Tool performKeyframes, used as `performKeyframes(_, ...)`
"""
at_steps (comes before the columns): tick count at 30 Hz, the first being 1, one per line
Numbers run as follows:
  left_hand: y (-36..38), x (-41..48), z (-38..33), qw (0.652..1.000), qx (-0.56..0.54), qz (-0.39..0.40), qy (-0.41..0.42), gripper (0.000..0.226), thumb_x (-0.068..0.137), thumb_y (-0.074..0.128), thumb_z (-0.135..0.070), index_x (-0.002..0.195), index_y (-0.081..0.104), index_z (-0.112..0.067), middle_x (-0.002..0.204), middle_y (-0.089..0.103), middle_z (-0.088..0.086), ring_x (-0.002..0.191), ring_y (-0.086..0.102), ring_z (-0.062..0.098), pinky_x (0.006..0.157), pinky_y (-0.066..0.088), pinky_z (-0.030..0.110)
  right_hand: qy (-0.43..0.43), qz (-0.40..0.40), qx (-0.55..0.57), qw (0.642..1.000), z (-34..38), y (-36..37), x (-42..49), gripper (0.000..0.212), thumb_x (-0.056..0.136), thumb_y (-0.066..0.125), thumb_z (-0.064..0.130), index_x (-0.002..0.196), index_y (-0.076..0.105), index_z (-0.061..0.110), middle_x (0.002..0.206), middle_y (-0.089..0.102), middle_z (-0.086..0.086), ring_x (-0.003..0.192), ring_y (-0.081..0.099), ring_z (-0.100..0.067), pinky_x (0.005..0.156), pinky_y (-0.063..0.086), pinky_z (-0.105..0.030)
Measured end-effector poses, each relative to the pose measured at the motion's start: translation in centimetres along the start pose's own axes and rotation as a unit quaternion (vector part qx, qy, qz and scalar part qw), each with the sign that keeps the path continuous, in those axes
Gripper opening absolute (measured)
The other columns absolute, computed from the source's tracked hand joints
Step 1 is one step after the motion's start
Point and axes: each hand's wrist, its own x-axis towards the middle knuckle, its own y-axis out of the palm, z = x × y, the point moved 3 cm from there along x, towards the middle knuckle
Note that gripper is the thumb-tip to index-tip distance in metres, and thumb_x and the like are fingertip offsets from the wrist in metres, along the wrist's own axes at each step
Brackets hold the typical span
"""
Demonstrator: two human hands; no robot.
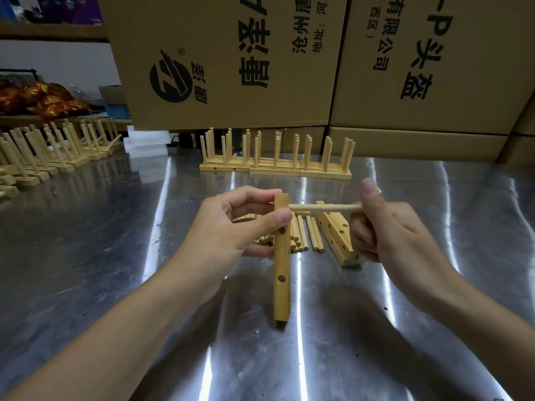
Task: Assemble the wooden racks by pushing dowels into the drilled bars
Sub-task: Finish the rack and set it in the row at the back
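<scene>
Racks (275, 157) already assembled stand in a row at the back of the steel table (86, 256), above the loose dowels (301, 235) and spare bars (335, 235). Left hand (231, 227) is closed around the upright drilled bar (282, 264), thumb on its face. Right hand (388, 227) pinches a dowel (324, 208) whose tip meets the top hole. Best pushed straight in, bar braced firmly.
</scene>
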Motion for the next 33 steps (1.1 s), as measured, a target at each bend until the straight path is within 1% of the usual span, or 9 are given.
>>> performKeyframes(3, 0.2, 0.0, 0.6, 0.999, -0.038, -0.022, -0.026, 0.036, 0.087, 0.082, -0.023, 0.121, 0.075, -0.013, 0.110, 0.080, 0.013, 0.100, 0.079, 0.029, 0.068, 0.064, 0.034, 0.008, -0.040, -0.059, 0.997, -0.9, -0.9, 0.3, 0.077, 0.098, 0.024, 0.081, 0.063, 0.050, 0.019, 0.061, 0.043, 0.001, 0.056, 0.039, -0.013, 0.051, 0.033, -0.020)
performKeyframes(6, -0.3, 0.2, 1.0, 0.992, -0.098, -0.067, -0.050, 0.037, 0.089, 0.082, -0.024, 0.123, 0.073, -0.013, 0.111, 0.080, 0.013, 0.101, 0.079, 0.029, 0.068, 0.064, 0.034, -0.071, -0.069, -0.251, 0.963, -2.4, -1.5, 0.3, 0.040, 0.105, 0.043, 0.058, 0.085, 0.066, 0.033, 0.085, 0.061, 0.016, 0.086, 0.054, -0.004, 0.070, 0.042, -0.025)
performKeyframes(7, -0.5, 0.3, 1.0, 0.987, -0.123, -0.084, -0.057, 0.038, 0.088, 0.082, -0.024, 0.123, 0.073, -0.013, 0.109, 0.080, 0.012, 0.099, 0.079, 0.027, 0.067, 0.064, 0.033, -0.082, -0.050, -0.330, 0.939, -2.9, -1.3, 0.3, 0.027, 0.104, 0.048, 0.053, 0.098, 0.069, 0.037, 0.101, 0.062, 0.020, 0.103, 0.052, -0.004, 0.082, 0.043, -0.027)
performKeyframes(9, -0.9, 0.4, 1.0, 0.978, -0.167, -0.107, -0.070, 0.042, 0.088, 0.082, -0.024, 0.127, 0.072, -0.012, 0.105, 0.080, 0.009, 0.096, 0.079, 0.023, 0.065, 0.063, 0.031, -0.073, 0.017, -0.453, 0.888, -4.1, -0.9, 0.2, 0.032, 0.101, 0.052, 0.052, 0.123, 0.070, 0.039, 0.136, 0.053, 0.016, 0.133, 0.037, -0.010, 0.105, 0.039, -0.037)
performKeyframes(12, -1.2, 0.6, 0.8, 0.970, -0.197, -0.115, -0.079, 0.050, 0.088, 0.080, -0.026, 0.133, 0.070, -0.010, 0.100, 0.078, 0.005, 0.094, 0.077, 0.018, 0.065, 0.062, 0.029, -0.044, 0.079, -0.532, 0.842, -5.1, -0.5, 0.0, 0.045, 0.099, 0.051, 0.060, 0.140, 0.063, 0.045, 0.164, 0.029, 0.013, 0.154, 0.012, -0.015, 0.118, 0.026, -0.044)
performKeyframes(14, -1.3, 0.7, 0.7, 0.970, -0.201, -0.115, -0.080, 0.053, 0.089, 0.079, -0.028, 0.137, 0.068, -0.008, 0.100, 0.077, 0.005, 0.096, 0.075, 0.018, 0.066, 0.063, 0.030, -0.051, 0.085, -0.537, 0.838, -5.1, -0.4, 0.0, 0.047, 0.097, 0.049, 0.063, 0.138, 0.065, 0.045, 0.168, 0.023, 0.014, 0.157, 0.006, -0.015, 0.121, 0.023, -0.045)
performKeyframes(20, -1.4, 0.7, 0.6, 0.970, -0.201, -0.117, -0.077, 0.055, 0.088, 0.078, -0.029, 0.137, 0.068, -0.008, 0.098, 0.075, 0.005, 0.097, 0.071, 0.019, 0.066, 0.063, 0.028, -0.094, 0.044, -0.517, 0.849, -4.2, -0.4, 0.1, 0.025, 0.089, 0.068, 0.063, 0.100, 0.074, 0.041, 0.160, 0.036, 0.015, 0.156, 0.016, -0.015, 0.117, 0.026, -0.041)
performKeyframes(26, -1.5, 0.8, 0.7, 0.970, -0.198, -0.112, -0.080, 0.053, 0.090, 0.077, -0.031, 0.137, 0.068, -0.008, 0.099, 0.074, 0.005, 0.100, 0.070, 0.020, 0.069, 0.064, 0.029, -0.106, 0.033, -0.534, 0.838, -3.9, 0.1, -0.1, 0.040, 0.086, 0.060, 0.075, 0.082, 0.073, 0.037, 0.157, 0.043, 0.015, 0.153, 0.023, -0.015, 0.116, 0.026, -0.040)
performKeyframes(33, -1.5, 0.8, 1.0, 0.970, -0.196, -0.116, -0.085, 0.048, 0.094, 0.075, -0.030, 0.136, 0.068, -0.009, 0.100, 0.076, 0.006, 0.096, 0.073, 0.018, 0.069, 0.064, 0.028, -0.124, -0.066, -0.523, 0.841, -2.9, -0.2, -0.2, 0.023, 0.091, 0.069, 0.048, 0.076, 0.073, 0.030, 0.137, 0.062, 0.010, 0.137, 0.044, -0.014, 0.102, 0.026, -0.031)
